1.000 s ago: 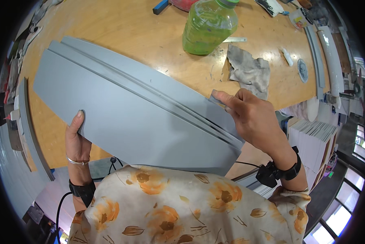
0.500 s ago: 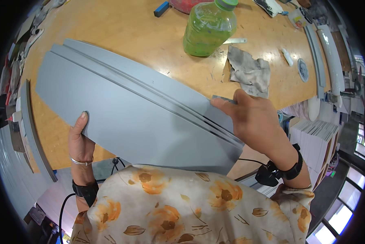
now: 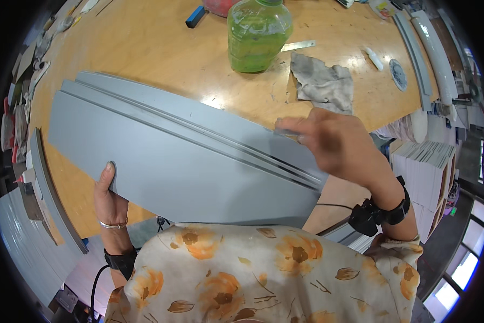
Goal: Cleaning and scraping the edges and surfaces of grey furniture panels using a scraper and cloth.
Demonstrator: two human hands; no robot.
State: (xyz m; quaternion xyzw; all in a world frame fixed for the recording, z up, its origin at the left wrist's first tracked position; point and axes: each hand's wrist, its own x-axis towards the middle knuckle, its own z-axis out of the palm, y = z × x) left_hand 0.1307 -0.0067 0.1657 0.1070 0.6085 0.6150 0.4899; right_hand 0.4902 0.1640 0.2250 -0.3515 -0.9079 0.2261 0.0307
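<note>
A long grey panel (image 3: 145,148) with raised parallel ridges lies slantwise across the table's near edge, close to my body. My left hand (image 3: 110,196) grips its near left edge, thumb on top and the other fingers hidden underneath. Over at the panel's far right edge, my right hand (image 3: 341,145) is closed, pinching a small thin grey piece (image 3: 287,132). That piece is at the panel's edge; its kind is too small and blurred to tell. Beyond this hand lies a crumpled grey cloth (image 3: 322,83).
On the wooden table (image 3: 145,37) stand a green-tinted bottle (image 3: 258,37) and, near it, a metal ruler (image 3: 298,46). A blue block (image 3: 195,17), a white tube (image 3: 375,59) and a round grey lid-like disc (image 3: 398,74) lie farther out. Grey strips (image 3: 50,188) line the left side.
The view has shifted a little, and the panel appears less steeply slanted. My right hand has moved slightly up and off the panel's face with the small piece. My left hand keeps its grip.
</note>
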